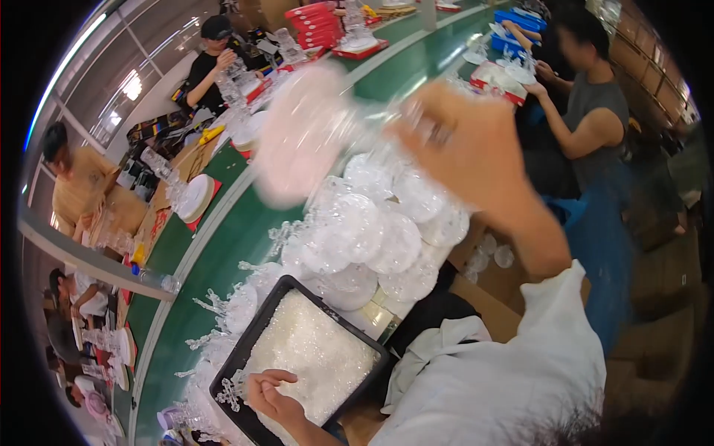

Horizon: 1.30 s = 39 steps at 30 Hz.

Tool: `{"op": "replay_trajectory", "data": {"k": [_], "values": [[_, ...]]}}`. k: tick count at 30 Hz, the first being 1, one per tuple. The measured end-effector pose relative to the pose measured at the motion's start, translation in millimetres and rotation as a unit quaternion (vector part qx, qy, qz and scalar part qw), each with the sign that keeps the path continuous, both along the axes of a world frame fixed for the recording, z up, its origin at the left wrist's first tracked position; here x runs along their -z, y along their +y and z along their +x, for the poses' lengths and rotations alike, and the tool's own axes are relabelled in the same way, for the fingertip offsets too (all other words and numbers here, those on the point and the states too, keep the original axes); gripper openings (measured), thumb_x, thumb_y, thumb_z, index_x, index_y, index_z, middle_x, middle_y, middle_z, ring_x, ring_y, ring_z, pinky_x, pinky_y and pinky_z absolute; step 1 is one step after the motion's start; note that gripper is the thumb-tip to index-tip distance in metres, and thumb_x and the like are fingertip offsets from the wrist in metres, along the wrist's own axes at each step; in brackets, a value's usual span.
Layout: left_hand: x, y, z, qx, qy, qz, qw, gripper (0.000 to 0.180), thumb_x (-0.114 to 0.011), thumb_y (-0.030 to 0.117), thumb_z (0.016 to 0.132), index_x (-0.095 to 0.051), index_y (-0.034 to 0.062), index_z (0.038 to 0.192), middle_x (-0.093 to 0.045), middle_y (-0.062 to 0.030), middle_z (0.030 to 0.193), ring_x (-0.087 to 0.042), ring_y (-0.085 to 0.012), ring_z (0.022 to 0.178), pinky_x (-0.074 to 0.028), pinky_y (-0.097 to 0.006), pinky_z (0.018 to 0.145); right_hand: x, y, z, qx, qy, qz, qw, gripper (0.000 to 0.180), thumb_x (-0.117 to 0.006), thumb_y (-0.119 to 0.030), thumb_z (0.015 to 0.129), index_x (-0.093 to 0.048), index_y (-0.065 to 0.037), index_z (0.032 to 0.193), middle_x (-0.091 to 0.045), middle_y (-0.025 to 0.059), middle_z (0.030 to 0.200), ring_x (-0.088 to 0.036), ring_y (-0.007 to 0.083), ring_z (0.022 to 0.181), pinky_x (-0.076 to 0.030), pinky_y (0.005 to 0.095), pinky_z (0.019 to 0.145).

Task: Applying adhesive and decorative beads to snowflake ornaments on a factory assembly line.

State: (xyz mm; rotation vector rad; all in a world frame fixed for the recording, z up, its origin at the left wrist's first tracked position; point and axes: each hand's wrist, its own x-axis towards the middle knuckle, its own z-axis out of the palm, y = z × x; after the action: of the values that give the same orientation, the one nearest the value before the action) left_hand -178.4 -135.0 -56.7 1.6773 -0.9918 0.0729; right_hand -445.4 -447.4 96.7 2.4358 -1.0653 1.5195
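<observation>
My right hand [468, 141] is raised over the work line, its fingers closed round the clear stem of a plastic piece with a broad round pinkish-white base [301, 134]. Motion smears both hand and piece. Low in the view, my left hand [274, 398] hovers over a black tray [256, 316] of white glittery granules [320, 342]. Its fingers are curled; what they hold, if anything, is hidden. Touching or just beside its knuckles is a clear cross-shaped ornament [232, 390], by the tray's left rim.
Round white glittery bases [357, 223] are heaped beyond the tray, and clear ornate pieces [212, 305] lie along its left. A green conveyor [216, 253] curves past. Several people work across and at right. A metal rail [97, 256] crosses at left; cardboard boxes [494, 297] stand at my right.
</observation>
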Motion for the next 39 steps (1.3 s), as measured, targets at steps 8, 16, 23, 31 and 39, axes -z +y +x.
{"op": "replay_trajectory", "data": {"k": [8,16,23,31,39], "values": [[6.7,4.4,15.2,0.020,-0.012,0.202,0.979,0.034,-0.054,0.017,0.096,-0.058,0.0018,0.065,-0.065,-0.0096,0.055,-0.051,-0.0175,0.043,-0.037,-0.033,0.047,-23.5,-286.6,-39.8,0.092,0.111,0.229,0.963,0.030,-0.073,-0.017,0.080,-0.066,0.010,0.089,-0.075,0.0221,0.079,-0.075,0.0251,0.058,-0.062,0.0351,0.065],[27.7,-16.3,20.7,-0.015,0.004,0.207,0.978,0.012,-0.061,0.006,0.095,-0.071,-0.0017,0.094,-0.069,-0.0107,0.062,-0.065,-0.0182,0.052,-0.048,-0.030,0.054,81.4,-430.6,-32.4,0.129,0.024,0.448,0.885,0.025,-0.061,-0.004,0.086,-0.063,0.018,0.096,-0.072,0.0207,0.073,-0.075,0.0281,0.058,-0.056,0.0366,0.044],[31.3,-19.5,28.4,-0.044,0.098,0.210,0.972,0.016,-0.057,0.007,0.102,-0.069,-0.0028,0.101,-0.069,-0.0094,0.066,-0.065,-0.0138,0.059,-0.050,-0.026,0.056,154.0,-488.0,-44.0,0.123,-0.002,0.499,0.858,0.022,-0.062,0.000,0.084,-0.064,0.017,0.097,-0.070,0.0268,0.075,-0.073,0.0332,0.057,-0.062,0.0446,0.048],[27.1,-18.5,28.7,0.022,0.022,0.326,0.945,0.013,-0.061,0.007,0.098,-0.070,-0.0016,0.095,-0.071,-0.0132,0.067,-0.071,-0.0237,0.060,-0.052,-0.033,0.058,190.4,-500.0,-50.9,0.091,-0.047,0.525,0.845,0.026,-0.067,-0.008,0.085,-0.062,0.017,0.093,-0.069,0.0235,0.079,-0.071,0.0364,0.055,-0.060,0.0486,0.048],[32.1,-28.8,16.8,-0.010,-0.064,0.241,0.968,0.012,-0.063,0.008,0.094,-0.073,0.0037,0.099,-0.072,-0.0126,0.072,-0.071,-0.0292,0.065,-0.053,-0.036,0.059,85.7,-384.0,-49.1,-0.053,0.104,0.283,0.952,0.028,-0.066,-0.020,0.090,-0.069,0.005,0.078,-0.068,0.0122,0.063,-0.061,0.0172,0.048,-0.048,0.0338,0.045]]}}
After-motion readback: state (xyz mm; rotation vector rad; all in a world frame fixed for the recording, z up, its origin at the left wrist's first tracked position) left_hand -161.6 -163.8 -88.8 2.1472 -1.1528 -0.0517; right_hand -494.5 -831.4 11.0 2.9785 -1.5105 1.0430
